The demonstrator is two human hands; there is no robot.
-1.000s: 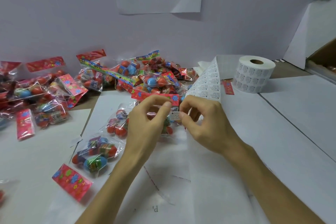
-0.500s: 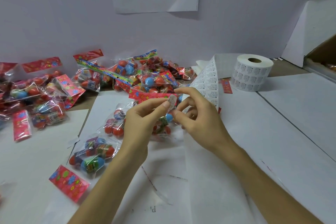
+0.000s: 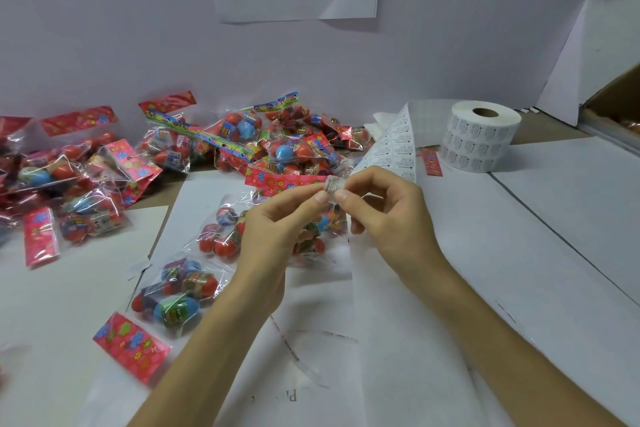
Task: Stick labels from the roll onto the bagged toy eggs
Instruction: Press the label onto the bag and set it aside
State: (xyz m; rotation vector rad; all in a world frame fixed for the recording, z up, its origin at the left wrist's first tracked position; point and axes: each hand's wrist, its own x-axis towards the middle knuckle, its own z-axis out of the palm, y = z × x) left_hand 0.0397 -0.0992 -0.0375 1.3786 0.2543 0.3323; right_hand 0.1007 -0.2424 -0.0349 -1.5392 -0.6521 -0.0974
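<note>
Centrally, left hand (image 3: pixel 273 236) and right hand (image 3: pixel 388 218) pinch label (image 3: pixel 333 185) together above egg bag (image 3: pixel 225 232); roll (image 3: pixel 481 140) well apart.

White table (image 3: pixel 554 218) carries egg bags (image 3: pixel 180 291), label roll (image 3: pixel 479 139), paper sheets (image 3: pixel 398 340)

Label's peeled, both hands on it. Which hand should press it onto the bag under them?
Left, probably. The left hand pinches the label directly above the bag; the right hand also pinches it but sits over the label strip, beside the bag.
</note>
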